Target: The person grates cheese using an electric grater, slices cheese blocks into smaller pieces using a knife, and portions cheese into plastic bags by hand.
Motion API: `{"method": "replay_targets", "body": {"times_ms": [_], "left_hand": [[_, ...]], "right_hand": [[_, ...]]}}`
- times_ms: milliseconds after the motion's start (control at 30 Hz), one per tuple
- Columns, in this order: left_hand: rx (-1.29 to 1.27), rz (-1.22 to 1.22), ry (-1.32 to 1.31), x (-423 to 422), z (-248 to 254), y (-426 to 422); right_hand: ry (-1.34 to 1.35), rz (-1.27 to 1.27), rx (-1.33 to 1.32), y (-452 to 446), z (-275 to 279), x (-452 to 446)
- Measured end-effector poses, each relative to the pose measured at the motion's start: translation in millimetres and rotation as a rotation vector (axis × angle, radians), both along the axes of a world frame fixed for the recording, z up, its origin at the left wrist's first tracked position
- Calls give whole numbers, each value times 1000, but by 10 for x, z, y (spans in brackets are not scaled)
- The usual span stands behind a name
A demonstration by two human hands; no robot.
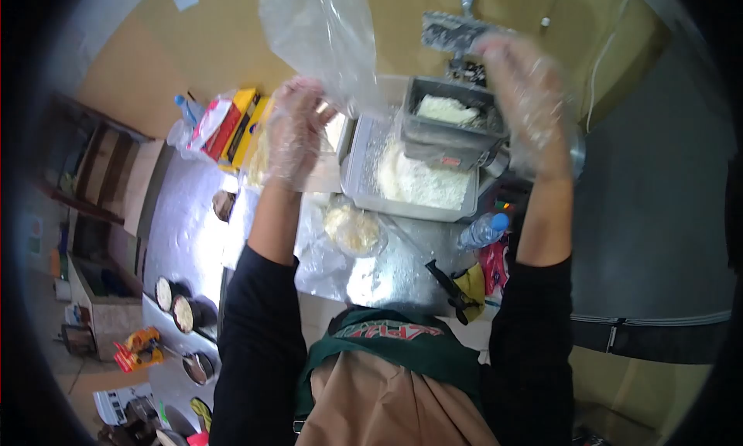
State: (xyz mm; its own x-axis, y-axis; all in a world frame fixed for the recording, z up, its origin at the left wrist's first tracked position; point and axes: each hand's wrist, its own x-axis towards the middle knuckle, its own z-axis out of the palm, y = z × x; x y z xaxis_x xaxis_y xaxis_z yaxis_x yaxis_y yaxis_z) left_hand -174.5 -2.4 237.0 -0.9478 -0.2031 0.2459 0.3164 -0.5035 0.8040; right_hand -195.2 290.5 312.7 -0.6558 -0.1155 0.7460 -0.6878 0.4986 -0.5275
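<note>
Evidently gloved, the left hand (pixel 296 133) curled against a clear bag (pixel 329 40) over the tabletop's (pixel 402 274) far edge; the right hand (pixel 534 98) blurred, neither grip readable. Powder (pixel 435 184) lay unemptied, its tub (pixel 414 208) uncovered.

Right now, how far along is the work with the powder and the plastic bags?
Seemingly done: white powder is in the large tub, and the lower bag holds pale contents. In hand: the left hand is at the upper bag; the right hand, blurred, is raised beside the gray container. Possibly left: the upper bag looks empty; further steps are unclear.
</note>
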Motion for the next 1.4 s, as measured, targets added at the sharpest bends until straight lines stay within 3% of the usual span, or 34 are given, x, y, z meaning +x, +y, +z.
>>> {"method": "replay_targets", "body": {"times_ms": [100,200,267,300,333,367,567,733,800,833,900,1033,1133,1233,1300,1333,1400], "left_hand": [[19,58,-18,375,-79,-381],[35,193,-95,910,-204,-756],[59,259,-109,1296,-402,-1088],[104,294,-126,1527,-556,-1277],[106,343,-117,1722,-505,-1260],[107,392,-108,1911,-450,-1234],[312,655,-102,2821,-923,-1740],[420,591,-95,2933,-959,-1637],[431,495,-29,2913,-1001,-1606],[442,393,26,2913,-1008,-1590],[406,548,-27,2891,-917,-1406],[342,621,-19,2933,-849,-1213],[459,569,50,3033,-854,-1143],[495,586,67,3129,-881,-1131],[471,610,73,3209,-928,-1142],[450,619,65,3251,-942,-1147],[423,679,47,3296,-941,-1128]], "right_hand": [[128,-102,100,-237,409,-208],[558,-781,449,-287,455,-1039],[-204,-620,323,-579,784,-900],[-210,-604,335,-532,739,-1164],[-137,-696,590,-356,697,-1670],[-123,-684,564,-401,697,-1706],[80,-356,220,-393,583,-1177],[33,92,-242,-288,169,-582],[294,-260,321,-387,76,-6],[298,-253,312,-371,-16,-61],[282,244,-168,-351,-186,-212],[195,306,-226,-358,-175,-199],[82,392,-433,-404,-193,-179],[161,273,-281,-374,-175,-143],[268,7,-29,-420,-169,-112],[270,24,-38,-445,-188,-117],[151,230,-362,-473,-226,-146]]}}
